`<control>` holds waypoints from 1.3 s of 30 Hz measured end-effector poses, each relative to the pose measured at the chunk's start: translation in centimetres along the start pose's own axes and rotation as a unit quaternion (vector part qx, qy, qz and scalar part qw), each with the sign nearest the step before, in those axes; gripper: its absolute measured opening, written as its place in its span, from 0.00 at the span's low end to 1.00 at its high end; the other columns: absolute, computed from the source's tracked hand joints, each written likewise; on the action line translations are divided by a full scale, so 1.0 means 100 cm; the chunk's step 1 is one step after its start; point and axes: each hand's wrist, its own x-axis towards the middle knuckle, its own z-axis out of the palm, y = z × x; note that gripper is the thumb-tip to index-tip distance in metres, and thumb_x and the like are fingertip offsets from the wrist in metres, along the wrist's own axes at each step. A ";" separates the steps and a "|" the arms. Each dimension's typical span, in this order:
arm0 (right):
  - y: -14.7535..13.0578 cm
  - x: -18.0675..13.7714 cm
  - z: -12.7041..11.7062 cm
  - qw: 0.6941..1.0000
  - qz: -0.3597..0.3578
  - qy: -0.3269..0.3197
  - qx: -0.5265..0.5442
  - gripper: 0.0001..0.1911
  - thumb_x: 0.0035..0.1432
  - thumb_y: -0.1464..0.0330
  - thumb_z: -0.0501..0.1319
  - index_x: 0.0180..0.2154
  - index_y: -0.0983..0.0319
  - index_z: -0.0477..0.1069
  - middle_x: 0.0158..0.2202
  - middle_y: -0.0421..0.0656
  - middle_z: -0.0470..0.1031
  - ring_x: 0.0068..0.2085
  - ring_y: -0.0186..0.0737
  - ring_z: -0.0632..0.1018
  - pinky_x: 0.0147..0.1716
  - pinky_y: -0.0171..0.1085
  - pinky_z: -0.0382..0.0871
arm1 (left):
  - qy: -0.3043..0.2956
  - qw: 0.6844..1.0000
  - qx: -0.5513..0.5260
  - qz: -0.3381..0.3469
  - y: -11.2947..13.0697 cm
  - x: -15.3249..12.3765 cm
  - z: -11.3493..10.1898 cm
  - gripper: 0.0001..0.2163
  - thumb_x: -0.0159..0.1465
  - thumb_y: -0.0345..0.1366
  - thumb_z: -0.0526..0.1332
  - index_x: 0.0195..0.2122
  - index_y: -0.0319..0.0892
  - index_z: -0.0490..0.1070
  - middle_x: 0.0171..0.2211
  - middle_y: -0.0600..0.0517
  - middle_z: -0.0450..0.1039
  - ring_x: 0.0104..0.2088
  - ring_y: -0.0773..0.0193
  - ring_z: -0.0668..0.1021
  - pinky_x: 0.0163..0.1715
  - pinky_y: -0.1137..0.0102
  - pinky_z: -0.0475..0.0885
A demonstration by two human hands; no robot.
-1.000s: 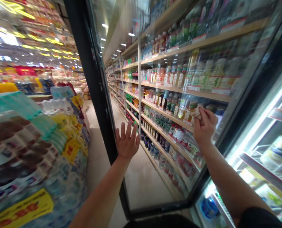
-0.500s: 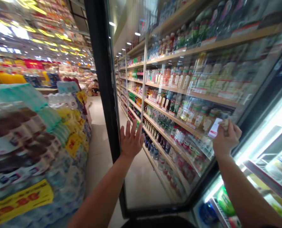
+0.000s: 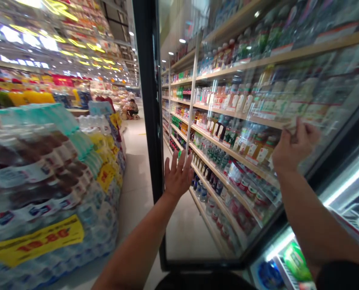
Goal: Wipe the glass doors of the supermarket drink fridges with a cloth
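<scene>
My left hand (image 3: 178, 176) lies flat with fingers spread against the inside of an open glass cooler door (image 3: 227, 225), close to its black frame edge. My right hand (image 3: 294, 147) is closed around a small crumpled pale cloth or paper (image 3: 289, 125), pressed on the glass higher up and to the right; it is blurred by motion. Through the glass I see long shelves of bottled drinks (image 3: 227, 137).
The lit cooler interior (image 3: 345, 201) with packaged goods is at the right. Stacked packs of bottled water and cola with yellow price signs (image 3: 46, 189) fill the left. An aisle floor (image 3: 137, 173) runs ahead, where a person (image 3: 133, 108) crouches far off.
My right hand has slid with the cloth across the glass to the right, then upward. The left hand stays flat on the door, and the view has shifted left.
</scene>
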 end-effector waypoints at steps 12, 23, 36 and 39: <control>-0.142 -0.021 0.004 0.974 -0.146 -0.145 0.097 0.22 0.64 0.72 0.58 0.59 0.58 0.71 0.52 0.48 0.73 0.53 0.48 0.73 0.55 0.49 0.66 | -0.004 1.000 0.000 0.001 0.004 -0.001 -0.011 0.30 0.70 0.36 0.58 0.72 0.42 0.51 0.68 0.43 0.57 0.72 0.51 0.51 0.72 0.53 0.44; -0.212 -0.061 0.017 0.945 -0.197 -0.201 0.168 0.22 0.66 0.74 0.56 0.59 0.57 0.70 0.55 0.45 0.74 0.55 0.44 0.72 0.58 0.44 0.68 | 0.007 1.000 -0.002 0.006 0.003 -0.003 -0.009 0.32 0.70 0.36 0.58 0.72 0.39 0.48 0.68 0.37 0.56 0.71 0.49 0.53 0.71 0.51 0.48; -0.166 -0.066 -0.009 0.849 -0.227 -0.343 0.331 0.23 0.68 0.69 0.53 0.62 0.61 0.66 0.61 0.51 0.70 0.67 0.44 0.66 0.64 0.50 0.67 | -0.022 0.986 -0.154 0.067 0.012 0.052 -0.012 0.27 0.76 0.41 0.44 0.74 0.42 0.41 0.71 0.42 0.53 0.72 0.52 0.49 0.68 0.53 0.54; -0.106 -0.038 -0.020 0.945 -0.146 -0.243 0.165 0.24 0.70 0.66 0.53 0.65 0.60 0.63 0.63 0.50 0.68 0.68 0.46 0.64 0.67 0.56 0.58 | -0.019 0.993 -0.103 0.049 0.015 0.056 -0.006 0.30 0.73 0.36 0.52 0.74 0.44 0.43 0.70 0.44 0.55 0.72 0.53 0.50 0.69 0.55 0.53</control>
